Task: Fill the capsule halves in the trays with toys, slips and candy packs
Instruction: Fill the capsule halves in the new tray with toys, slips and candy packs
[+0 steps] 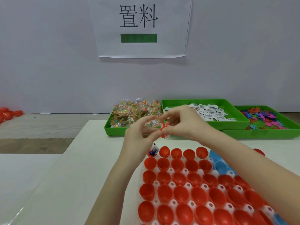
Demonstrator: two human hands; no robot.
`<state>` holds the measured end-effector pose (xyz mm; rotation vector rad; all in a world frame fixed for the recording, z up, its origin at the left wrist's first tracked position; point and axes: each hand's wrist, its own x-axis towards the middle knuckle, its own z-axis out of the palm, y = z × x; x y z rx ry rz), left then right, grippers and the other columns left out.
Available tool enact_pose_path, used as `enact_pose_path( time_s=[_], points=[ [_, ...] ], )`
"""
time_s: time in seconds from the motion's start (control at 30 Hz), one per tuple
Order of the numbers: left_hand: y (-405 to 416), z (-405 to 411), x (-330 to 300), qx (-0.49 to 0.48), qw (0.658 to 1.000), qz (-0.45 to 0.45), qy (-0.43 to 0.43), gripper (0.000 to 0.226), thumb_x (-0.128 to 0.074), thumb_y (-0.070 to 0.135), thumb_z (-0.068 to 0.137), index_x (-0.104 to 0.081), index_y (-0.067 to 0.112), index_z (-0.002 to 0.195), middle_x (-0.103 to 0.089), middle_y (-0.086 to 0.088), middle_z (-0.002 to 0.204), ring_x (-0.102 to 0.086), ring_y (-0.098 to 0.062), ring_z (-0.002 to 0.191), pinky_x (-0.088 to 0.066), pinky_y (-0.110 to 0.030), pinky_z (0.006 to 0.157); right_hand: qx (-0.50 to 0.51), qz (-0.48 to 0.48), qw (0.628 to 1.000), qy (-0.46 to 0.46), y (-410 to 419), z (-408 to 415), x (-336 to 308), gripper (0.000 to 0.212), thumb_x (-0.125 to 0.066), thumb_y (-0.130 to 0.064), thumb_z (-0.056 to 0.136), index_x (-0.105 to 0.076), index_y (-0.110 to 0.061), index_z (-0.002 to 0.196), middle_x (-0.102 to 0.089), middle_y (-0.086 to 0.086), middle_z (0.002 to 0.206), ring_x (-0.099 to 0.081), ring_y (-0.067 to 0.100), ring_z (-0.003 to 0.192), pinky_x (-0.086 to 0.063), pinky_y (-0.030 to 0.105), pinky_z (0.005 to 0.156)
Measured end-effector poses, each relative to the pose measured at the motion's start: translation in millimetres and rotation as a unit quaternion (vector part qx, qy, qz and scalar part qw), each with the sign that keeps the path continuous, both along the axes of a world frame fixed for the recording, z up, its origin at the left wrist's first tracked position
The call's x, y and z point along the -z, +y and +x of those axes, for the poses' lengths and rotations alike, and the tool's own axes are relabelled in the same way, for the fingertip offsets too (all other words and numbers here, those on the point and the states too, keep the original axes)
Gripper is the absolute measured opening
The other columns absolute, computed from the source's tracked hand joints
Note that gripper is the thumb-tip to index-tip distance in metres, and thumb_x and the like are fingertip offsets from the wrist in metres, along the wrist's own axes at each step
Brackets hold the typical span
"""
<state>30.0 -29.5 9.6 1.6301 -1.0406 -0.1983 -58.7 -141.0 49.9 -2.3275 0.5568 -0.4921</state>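
Red capsule halves [181, 191] stand open in a white holder tray [172, 203] in front of me; a few blue halves [220, 165] sit at its far right. The far-left half [152, 152] holds a slip and a blue piece. Above the tray's far edge my left hand [139, 132] and my right hand [183, 120] meet. My left fingers hold a clear candy pack [151, 123]. My right fingers pinch a small red toy [163, 127]. Both hands are blurred.
Three green bins stand along the back: candy packs [129, 114] at the left, paper slips [211, 112] in the middle, coloured plastic toys [266, 118] at the right. Loose red capsule parts [9, 113] lie far left. A paper sign [139, 26] hangs on the wall.
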Motion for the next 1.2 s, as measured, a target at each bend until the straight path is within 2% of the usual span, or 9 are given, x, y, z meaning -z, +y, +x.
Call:
enact_pose_path(
  time_s=[0.1, 0.17, 0.33, 0.47, 0.53, 0.73, 0.9, 1.1, 1.2],
  points=[
    [-1.2, 8.3, 18.0, -0.048, 0.990, 0.096, -0.095, 0.042, -0.065, 0.029, 0.084, -0.055, 0.022, 0.124, -0.061, 0.008, 0.115, -0.054, -0.008, 0.110, -0.040, -0.017, 0.087, 0.009, 0.018, 0.998, 0.059, -4.0, 0.9, 23.0, 0.018, -0.068, -0.005, 0.075, -0.073, -0.008, 0.092, -0.070, 0.007, 0.076, -0.064, 0.019, 0.072, -0.051, 0.025, 0.070],
    [-2.7, 11.0, 28.7, -0.028, 0.982, 0.159, -0.095, 0.050, -0.062, 0.035, 0.084, -0.051, 0.019, 0.130, -0.054, 0.005, 0.129, -0.047, -0.011, 0.120, -0.035, -0.024, 0.099, 0.016, 0.029, 0.997, 0.066, -4.8, -1.1, 35.4, 0.014, -0.068, -0.006, 0.074, -0.074, -0.008, 0.087, -0.072, 0.010, 0.081, -0.064, 0.014, 0.071, -0.051, 0.025, 0.071],
    [-8.7, 4.9, 37.2, 0.031, 0.978, 0.196, -0.065, 0.045, -0.062, 0.038, 0.084, -0.054, 0.020, 0.125, -0.066, 0.003, 0.105, -0.061, -0.014, 0.096, -0.046, -0.035, 0.092, 0.016, 0.017, 0.996, 0.090, -7.0, 0.8, 47.5, 0.017, -0.074, -0.015, 0.074, -0.073, -0.013, 0.090, -0.068, 0.001, 0.078, -0.055, 0.004, 0.068, -0.045, 0.017, 0.063],
    [-8.0, 10.0, 40.4, 0.076, 0.982, 0.169, -0.036, 0.035, -0.062, 0.020, 0.086, -0.057, 0.019, 0.120, -0.064, 0.006, 0.078, -0.054, 0.007, 0.062, -0.045, -0.012, 0.066, 0.005, 0.018, 0.997, 0.080, -8.3, 1.5, 46.6, 0.021, -0.074, -0.011, 0.072, -0.072, -0.012, 0.093, -0.068, 0.003, 0.083, -0.058, 0.008, 0.074, -0.043, 0.009, 0.060],
    [-8.3, 10.4, 41.3, 0.095, 0.983, 0.158, -0.015, 0.033, -0.058, 0.016, 0.088, -0.055, 0.019, 0.121, -0.065, 0.002, 0.081, -0.051, 0.009, 0.057, -0.041, -0.009, 0.061, 0.007, 0.026, 0.998, 0.055, -9.9, 0.3, 44.2, 0.018, -0.073, -0.008, 0.072, -0.072, -0.011, 0.090, -0.067, 0.002, 0.079, -0.058, 0.007, 0.072, -0.044, 0.010, 0.062],
    [-5.4, 13.1, 40.8, 0.108, 0.975, 0.194, -0.008, 0.049, -0.073, 0.032, 0.076, -0.050, 0.034, 0.119, -0.060, 0.008, 0.093, -0.054, 0.005, 0.073, -0.044, -0.011, 0.069, -0.009, 0.044, 0.998, 0.044, -9.8, -3.4, 36.9, 0.015, -0.073, -0.007, 0.073, -0.071, -0.011, 0.088, -0.067, 0.000, 0.076, -0.058, 0.004, 0.068, -0.045, 0.009, 0.062],
    [-6.7, 12.5, 42.7, 0.084, 0.972, 0.219, -0.017, 0.062, -0.078, 0.022, 0.069, -0.052, 0.030, 0.125, -0.062, -0.001, 0.103, -0.058, -0.018, 0.095, -0.048, -0.038, 0.088, -0.019, 0.043, 0.997, 0.067, -6.5, -2.6, 38.3, 0.020, -0.078, -0.010, 0.067, -0.071, -0.015, 0.086, -0.068, 0.002, 0.078, -0.057, 0.001, 0.065, -0.047, 0.013, 0.062],
    [-6.1, 12.5, 41.3, 0.084, 0.972, 0.217, -0.019, 0.064, -0.080, 0.022, 0.067, -0.052, 0.032, 0.124, -0.061, 0.000, 0.105, -0.057, -0.016, 0.094, -0.047, -0.035, 0.088, -0.010, 0.071, 0.996, 0.062, -8.6, -3.3, 41.3, 0.018, -0.079, -0.007, 0.067, -0.072, -0.012, 0.083, -0.069, 0.004, 0.079, -0.059, 0.003, 0.066, -0.049, 0.017, 0.066],
    [-6.4, 12.9, 41.6, 0.097, 0.974, 0.206, -0.002, 0.068, -0.080, 0.018, 0.067, -0.051, 0.028, 0.127, -0.061, -0.002, 0.104, -0.056, -0.012, 0.087, -0.048, -0.025, 0.078, 0.003, 0.009, 0.996, 0.087, -7.2, -2.0, 45.3, 0.019, -0.076, -0.009, 0.068, -0.072, -0.012, 0.087, -0.062, -0.005, 0.071, -0.056, 0.004, 0.067, -0.047, 0.016, 0.064]
  ],
)
